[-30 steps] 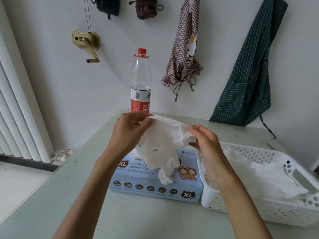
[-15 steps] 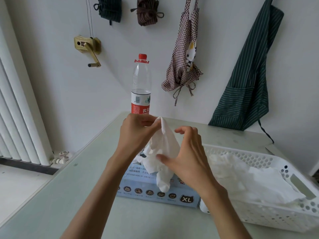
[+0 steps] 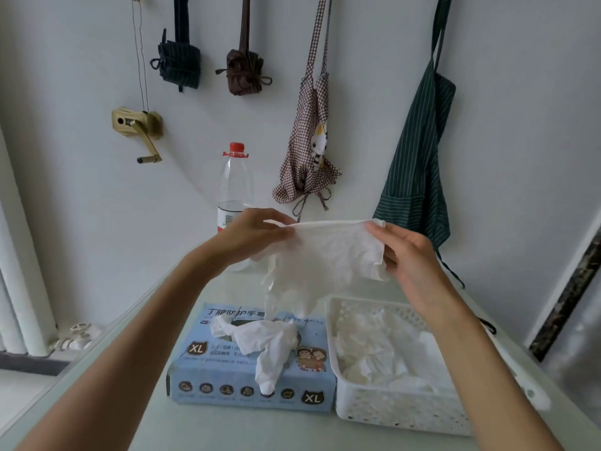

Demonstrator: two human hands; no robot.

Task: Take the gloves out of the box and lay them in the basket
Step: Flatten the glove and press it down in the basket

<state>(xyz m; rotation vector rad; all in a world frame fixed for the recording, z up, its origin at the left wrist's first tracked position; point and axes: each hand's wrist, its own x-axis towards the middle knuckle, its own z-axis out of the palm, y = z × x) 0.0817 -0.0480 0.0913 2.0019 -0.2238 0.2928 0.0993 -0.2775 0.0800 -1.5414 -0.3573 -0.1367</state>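
Now spread wide apart, left hand [image 3: 252, 234] and right hand [image 3: 408, 255] each pinching the glove [image 3: 328, 252] cuff, above box [image 3: 227, 379] and basket [image 3: 390, 408].

- The glove [image 3: 328, 255] looks thin, crinkled, matt white.
- The box [image 3: 227, 375] is printed blue card, slightly glossy.
- The basket [image 3: 390, 408] is perforated white plastic.
- The bottle [image 3: 235, 183] is clear plastic.
- The table [image 3: 146, 402] is smooth.

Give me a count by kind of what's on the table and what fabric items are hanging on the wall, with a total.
Glove box: 1
Basket: 1
Water bottle: 1
Open hanging aprons, checked and green striped: 2
Rolled fabric bundles, dark green and brown: 2
Total: 7
Loose gloves in the basket are too crumpled to count.
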